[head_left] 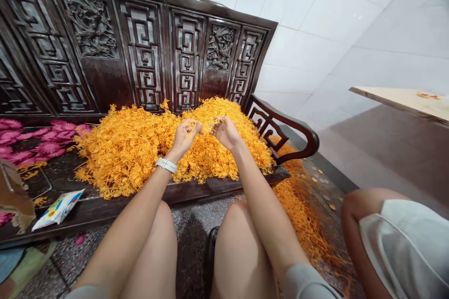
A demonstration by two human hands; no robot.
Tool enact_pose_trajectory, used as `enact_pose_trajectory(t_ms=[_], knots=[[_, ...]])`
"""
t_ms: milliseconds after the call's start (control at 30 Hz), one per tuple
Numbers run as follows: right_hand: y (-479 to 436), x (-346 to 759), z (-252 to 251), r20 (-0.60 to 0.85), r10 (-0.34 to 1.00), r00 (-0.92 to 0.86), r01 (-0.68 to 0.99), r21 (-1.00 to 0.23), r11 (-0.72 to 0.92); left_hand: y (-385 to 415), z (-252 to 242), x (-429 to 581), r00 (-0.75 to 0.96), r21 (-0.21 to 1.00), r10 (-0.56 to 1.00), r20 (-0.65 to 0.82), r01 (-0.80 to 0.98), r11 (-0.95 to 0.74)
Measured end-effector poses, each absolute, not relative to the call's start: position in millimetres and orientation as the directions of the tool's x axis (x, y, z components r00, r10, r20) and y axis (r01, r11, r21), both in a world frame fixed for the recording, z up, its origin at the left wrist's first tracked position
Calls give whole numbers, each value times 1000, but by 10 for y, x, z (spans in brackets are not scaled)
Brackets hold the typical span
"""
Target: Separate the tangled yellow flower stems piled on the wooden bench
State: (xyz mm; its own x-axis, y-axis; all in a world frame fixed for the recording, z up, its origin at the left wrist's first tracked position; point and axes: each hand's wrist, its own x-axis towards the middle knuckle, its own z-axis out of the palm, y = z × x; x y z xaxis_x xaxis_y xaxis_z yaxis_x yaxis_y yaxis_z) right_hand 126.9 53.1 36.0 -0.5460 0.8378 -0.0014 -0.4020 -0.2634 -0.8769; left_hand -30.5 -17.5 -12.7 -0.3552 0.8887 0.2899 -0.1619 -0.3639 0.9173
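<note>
A big heap of orange plastic flower pieces (133,147) covers the seat of a dark carved wooden bench (105,205). My left hand (185,134), with a white watch on its wrist, is held above the heap with fingers pinched on an orange piece. My right hand (226,131) is close beside it, fingers curled on another orange piece (210,126). The two hands nearly meet over the middle of the pile.
Pink plastic flowers (38,142) lie at the bench's left end, with a small white packet (58,209) near its front edge. More orange pieces (301,210) are spilled on the floor right of the bench. Another person's knee (386,238) is at lower right. A wooden tabletop (403,100) stands at right.
</note>
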Motion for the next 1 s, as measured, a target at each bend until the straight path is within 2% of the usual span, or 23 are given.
enact_pose_trajectory(t_ms=[133, 300, 400, 533, 667, 767, 900, 1000], knots=[[545, 1258, 334, -48, 833, -551, -467, -809, -356, -164, -133, -216, -259, 913, 911, 321, -170, -370], [560, 1187, 275, -91, 855, -511, -491, -786, -377, -122, -172, -94, -392, 880, 849, 353, -169, -444], [543, 1110, 230, -65, 911, -407, -466, -843, -268, -117, -177, -24, -509, 861, 813, 284, -238, -450], [484, 964, 180, 19, 961, -274, -361, -929, -84, -151, -146, 72, -566, 826, 789, 241, -307, -473], [468, 885, 148, 257, 961, -107, -216, -949, 229, -184, -107, 124, -540, 847, 805, 245, -284, -448], [502, 926, 129, 376, 919, -118, -149, -922, 358, -188, -87, 120, -495, 859, 840, 222, -309, -409], [553, 1012, 104, 402, 879, -256, -101, -915, 389, -180, -78, 106, -395, 871, 907, 148, -383, -308], [567, 1036, 81, 441, 835, -329, -70, -893, 444, -171, -89, 87, -402, 876, 889, 221, -319, -362]])
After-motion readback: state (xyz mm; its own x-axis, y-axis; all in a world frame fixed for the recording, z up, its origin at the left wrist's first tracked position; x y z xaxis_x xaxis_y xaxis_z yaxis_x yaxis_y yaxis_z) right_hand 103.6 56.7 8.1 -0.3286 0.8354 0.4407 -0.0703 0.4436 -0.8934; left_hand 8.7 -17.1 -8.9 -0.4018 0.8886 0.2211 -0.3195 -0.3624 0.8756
